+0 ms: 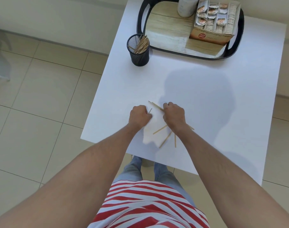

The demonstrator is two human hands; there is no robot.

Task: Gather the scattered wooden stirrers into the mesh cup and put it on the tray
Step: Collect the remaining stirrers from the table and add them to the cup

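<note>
Wooden stirrers [163,139] lay loose just behind the right hand [174,115], whose grip pinched a thin stirrer bundle [155,105]; the left hand [139,116] pinched one stick [150,110].

White table [206,83] on beige tiled floor [42,89], dark grout lines. Pale wall [74,14] behind. Bright daylight, soft shadows.

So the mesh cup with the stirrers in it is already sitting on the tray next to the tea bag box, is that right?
Not quite. In the head view the mesh cup does hold stirrers, but it stands on the white table just outside the tray's near left corner, not on it. The tea bag box is on the tray.
</note>
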